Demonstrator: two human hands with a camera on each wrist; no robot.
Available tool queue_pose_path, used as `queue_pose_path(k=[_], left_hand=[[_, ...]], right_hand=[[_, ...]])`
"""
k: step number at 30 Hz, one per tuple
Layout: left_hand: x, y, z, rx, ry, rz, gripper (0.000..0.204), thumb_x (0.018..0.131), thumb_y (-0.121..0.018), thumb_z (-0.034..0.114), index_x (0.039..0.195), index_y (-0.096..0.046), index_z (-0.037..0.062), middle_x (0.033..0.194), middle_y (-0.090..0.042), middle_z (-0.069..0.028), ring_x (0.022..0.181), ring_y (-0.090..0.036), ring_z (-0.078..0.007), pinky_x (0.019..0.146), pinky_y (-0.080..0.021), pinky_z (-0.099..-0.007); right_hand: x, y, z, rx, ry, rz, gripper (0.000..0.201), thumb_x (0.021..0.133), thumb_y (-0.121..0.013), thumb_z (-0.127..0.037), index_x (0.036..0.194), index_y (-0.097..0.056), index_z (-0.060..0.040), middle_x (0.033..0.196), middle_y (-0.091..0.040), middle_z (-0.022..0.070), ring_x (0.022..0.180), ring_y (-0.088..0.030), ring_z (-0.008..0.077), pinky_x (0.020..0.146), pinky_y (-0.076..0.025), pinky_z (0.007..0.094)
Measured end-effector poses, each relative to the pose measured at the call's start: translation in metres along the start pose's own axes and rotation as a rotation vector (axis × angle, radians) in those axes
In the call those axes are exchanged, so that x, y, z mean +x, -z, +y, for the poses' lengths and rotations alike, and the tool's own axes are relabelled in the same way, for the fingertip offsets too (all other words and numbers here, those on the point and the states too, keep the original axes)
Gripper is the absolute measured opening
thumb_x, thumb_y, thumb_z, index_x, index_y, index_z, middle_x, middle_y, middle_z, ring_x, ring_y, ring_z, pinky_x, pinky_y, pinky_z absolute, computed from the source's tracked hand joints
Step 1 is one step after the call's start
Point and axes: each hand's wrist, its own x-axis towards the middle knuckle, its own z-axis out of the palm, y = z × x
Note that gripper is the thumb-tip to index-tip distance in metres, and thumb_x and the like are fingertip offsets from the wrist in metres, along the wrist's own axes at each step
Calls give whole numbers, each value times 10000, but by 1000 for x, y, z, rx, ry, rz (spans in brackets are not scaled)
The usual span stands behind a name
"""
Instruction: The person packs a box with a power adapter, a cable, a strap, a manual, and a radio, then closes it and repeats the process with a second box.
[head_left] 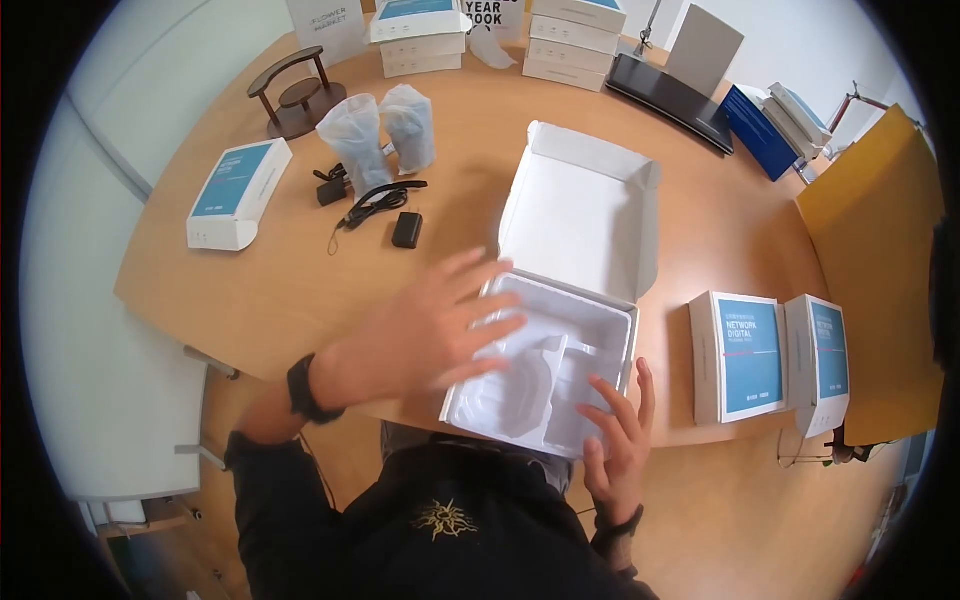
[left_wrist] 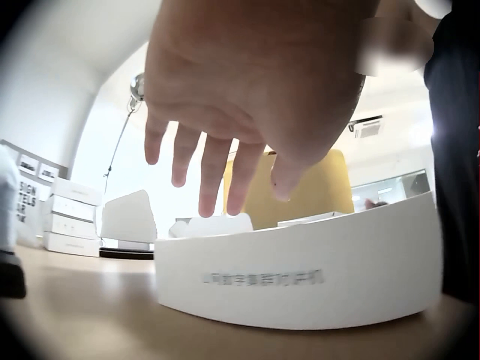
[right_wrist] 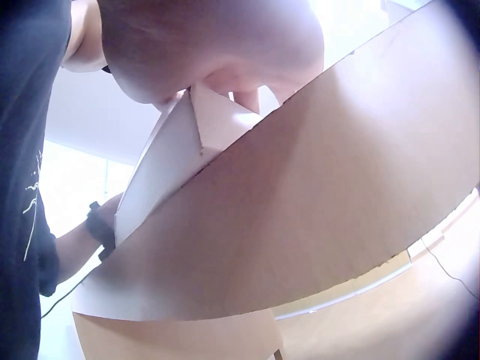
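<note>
An opened white box [head_left: 578, 215] lies at the table's front edge, its lid folded back. Inside sits a white moulded tray [head_left: 545, 375] with a rounded recess and a narrower one. Fingers spread, my left hand [head_left: 425, 325] hovers over the tray's left side; the left wrist view shows this hand [left_wrist: 247, 82] above the box's printed side wall [left_wrist: 300, 281]. At the right front corner of the box is my right hand [head_left: 622, 440], its fingers loosely bent over the tray's edge. In the right wrist view the right hand [right_wrist: 217, 52] partly hides the box corner.
Two clear-wrapped items [head_left: 352, 140] stand left of the lid, near a black charger [head_left: 407, 230] and a coiled cable [head_left: 375, 203]. A closed blue-and-white box [head_left: 235, 195] lies farther left. Two similar boxes [head_left: 750, 355] stand on the right. A laptop [head_left: 670, 100] sits behind.
</note>
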Motion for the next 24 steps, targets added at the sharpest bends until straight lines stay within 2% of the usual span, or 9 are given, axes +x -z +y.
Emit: queue_pose_path(k=[2,4,5,8,12,14,18,24], left_hand=[[-13,2,14,-79,2,-16,486,930,-718,444,1235,-697,66,1354,-638,-96,1388,-499,-341,1205,-335,-563],[-22,3,26,-216,18,-118,553,904,-726,517,1213,-710,60,1335,-648,-97,1378,-510,-339,1186,-357,-566],[-29,-2,28,-174,34,-125,608,892,-709,579,1199,-717,54,1321,-652,-104,1387,-501,-331,1191,-345,-570],[-36,-7,34,-118,74,-114,642,890,-685,618,1190,-717,51,1308,-651,-105,1401,-487,-320,1198,-329,-581],[-37,-17,41,-61,83,-112,691,881,-662,665,1183,-714,46,1297,-646,-118,1413,-470,-327,1197,-318,-592],[-37,-23,43,-49,85,-100,726,869,-660,688,1187,-707,37,1297,-634,-133,1403,-470,-349,1188,-323,-590],[-33,-22,40,-73,88,-82,752,871,-648,701,1206,-695,30,1306,-623,-146,1384,-471,-368,1180,-322,-583],[-29,-22,44,-85,133,-173,800,868,-631,727,1268,-665,35,1364,-584,-146,1379,-440,-378,1151,-326,-575]], right_hand=[[2,1,3,8,18,-39,381,986,-564,-346,1068,-743,-20,1404,-634,136,1482,-334,512,1182,-314,582],[4,1,4,26,11,-44,417,996,-550,-379,1092,-742,-21,1413,-626,140,1481,-336,512,1183,-314,587],[5,1,5,35,5,-46,454,1005,-536,-413,1115,-740,-22,1422,-618,144,1481,-338,513,1183,-314,591],[4,-3,8,59,9,-57,537,1021,-504,-486,1199,-726,-31,1462,-578,175,1485,-327,520,1191,-305,600],[2,-5,11,69,20,-46,608,1011,-504,-556,1283,-701,-48,1505,-527,209,1488,-317,527,1194,-298,610],[1,-5,11,69,35,-43,662,977,-547,-602,1333,-680,-61,1527,-497,227,1488,-312,535,1192,-297,617],[1,-5,14,65,35,-54,684,944,-592,-615,1347,-677,-69,1534,-491,226,1488,-307,541,1190,-295,623],[0,-5,14,58,56,-71,687,921,-632,-605,1345,-679,-67,1530,-495,226,1489,-300,544,1179,-306,624]])
